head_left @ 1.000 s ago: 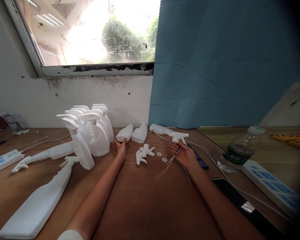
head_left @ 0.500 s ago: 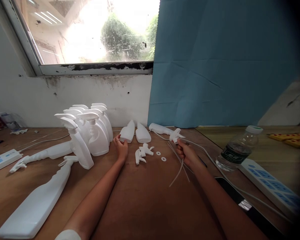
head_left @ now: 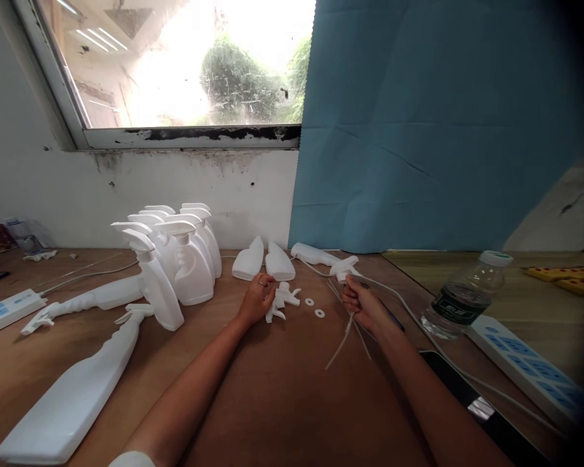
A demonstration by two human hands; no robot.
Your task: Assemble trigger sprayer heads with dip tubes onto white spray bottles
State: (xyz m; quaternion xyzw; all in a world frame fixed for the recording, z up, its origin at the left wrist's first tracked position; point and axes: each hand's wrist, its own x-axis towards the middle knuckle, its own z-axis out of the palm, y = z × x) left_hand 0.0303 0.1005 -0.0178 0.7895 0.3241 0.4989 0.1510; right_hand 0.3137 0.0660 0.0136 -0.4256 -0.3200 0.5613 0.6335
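At right, sprayhead (head_left: 344, 267) (tube (head_left: 341, 346) toward viewer)

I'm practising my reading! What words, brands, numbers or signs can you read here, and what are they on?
No text can be read for certain.
Green label on the clear bottle: pale characters, too blurred to read.
Power strip at far right: any print is too small to read.
White spray bottles: no writing visible.

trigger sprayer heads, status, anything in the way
Right hand gripping trigger sprayer head. Left hand at loose sprayer heads, contact unclear. Two washers between hands, nothing blocking.
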